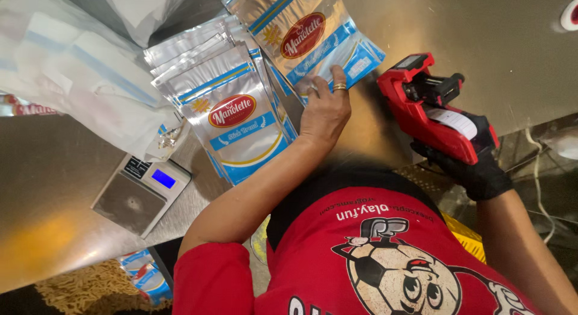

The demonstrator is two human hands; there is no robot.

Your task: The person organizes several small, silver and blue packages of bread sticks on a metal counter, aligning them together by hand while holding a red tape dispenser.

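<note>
The left hand (325, 110) lay flat, fingers (338, 79) spread on a silver pouch (313, 41), pinning it to the steel table (48, 170), apparently to steady it. The gloved right hand (475, 170) gripped a red label gun (430, 104), raised just beside that pouch. One fanned stack of matching pouches (232, 116) lay left, beside one small digital scale (141, 191).

A fanned stack of pouches (232, 104) lies on the desk (54, 188). Left of the stack sits a digital scale (141, 193); right of it, a single pouch (310, 41) under the left hand (325, 107), and farther right a label gun (436, 107).
</note>
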